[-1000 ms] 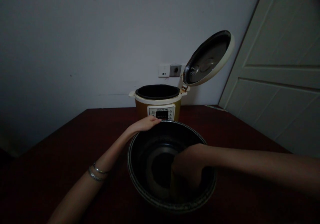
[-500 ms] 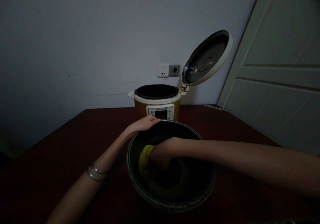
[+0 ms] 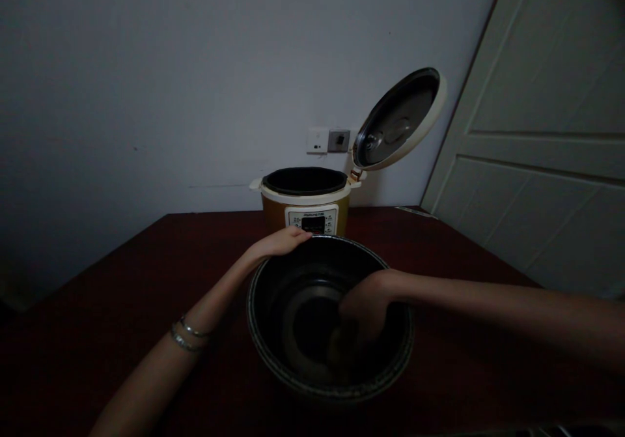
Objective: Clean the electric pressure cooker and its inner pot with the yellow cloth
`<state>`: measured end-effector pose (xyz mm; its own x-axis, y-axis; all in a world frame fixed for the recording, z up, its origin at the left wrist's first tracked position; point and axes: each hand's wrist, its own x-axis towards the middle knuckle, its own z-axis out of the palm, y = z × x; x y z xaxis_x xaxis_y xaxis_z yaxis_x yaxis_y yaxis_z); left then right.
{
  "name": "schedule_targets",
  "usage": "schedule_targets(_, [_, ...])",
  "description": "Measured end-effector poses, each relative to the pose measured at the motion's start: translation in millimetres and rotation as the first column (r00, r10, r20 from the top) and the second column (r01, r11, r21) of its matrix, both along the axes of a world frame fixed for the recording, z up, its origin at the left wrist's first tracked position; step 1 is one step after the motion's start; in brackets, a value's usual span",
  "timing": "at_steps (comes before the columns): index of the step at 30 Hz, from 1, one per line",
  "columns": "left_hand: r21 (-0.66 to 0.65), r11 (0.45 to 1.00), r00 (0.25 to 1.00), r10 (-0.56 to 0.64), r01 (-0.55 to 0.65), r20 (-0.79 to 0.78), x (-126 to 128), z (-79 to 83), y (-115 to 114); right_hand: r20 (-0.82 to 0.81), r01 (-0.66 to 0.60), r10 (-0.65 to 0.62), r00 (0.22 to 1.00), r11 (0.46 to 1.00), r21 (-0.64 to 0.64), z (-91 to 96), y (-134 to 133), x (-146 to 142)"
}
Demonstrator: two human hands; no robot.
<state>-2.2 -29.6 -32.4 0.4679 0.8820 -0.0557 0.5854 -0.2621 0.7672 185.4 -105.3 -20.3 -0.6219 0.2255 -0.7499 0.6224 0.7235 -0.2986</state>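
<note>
A dark round inner pot point(image 3: 293, 281) is tilted toward me over the table, its mouth facing up and my way. At the pot's far left rim, my left hand point(image 3: 284, 240) is closed on the edge, thumb on top and the other fingers hidden behind. My right hand point(image 3: 367, 303) reaches inside the pot, near its right side. Its fingers are curled around a yellow cloth point(image 3: 336, 346), dim in the shadow and pressed near the lower inner wall. Behind the pot stands a gold and white electric cooker point(image 3: 274, 210) with its lid point(image 3: 403, 118) raised to the right.
The dark red table point(image 3: 146, 274) reaches back to a pale wall point(image 3: 146, 85). A wall socket point(image 3: 317, 140) and a grey switch plate point(image 3: 338, 140) are behind the cooker. On the right is a white panelled door point(image 3: 527, 131).
My right hand has moved with the yellow cloth from the left side of the pot's inside to the lower right. My left hand stays on the rim.
</note>
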Motion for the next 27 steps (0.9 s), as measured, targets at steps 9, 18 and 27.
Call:
schedule_targets(9, [0.000, 1.000, 1.000, 0.011, -0.011, -0.028, -0.8, -3.2, 2.3, -0.360, 0.601, -0.788, 0.500, 0.615, -0.510, -13.3, -24.1, -55.0])
schedule_targets(18, [0.061, 0.998, 0.998, -0.010, 0.014, -0.070, -1.6, -4.2, 4.7, -0.356, 0.516, -0.637, 0.684, 0.767, -0.381, 38.6, -36.1, -6.7])
schedule_targets(27, [0.178, 0.980, 0.984, -0.063, 0.093, -0.166, -2.3, -4.4, 5.4, 0.099, 0.082, -0.139, 0.985, 0.897, 0.433, 70.4, -11.0, 12.5])
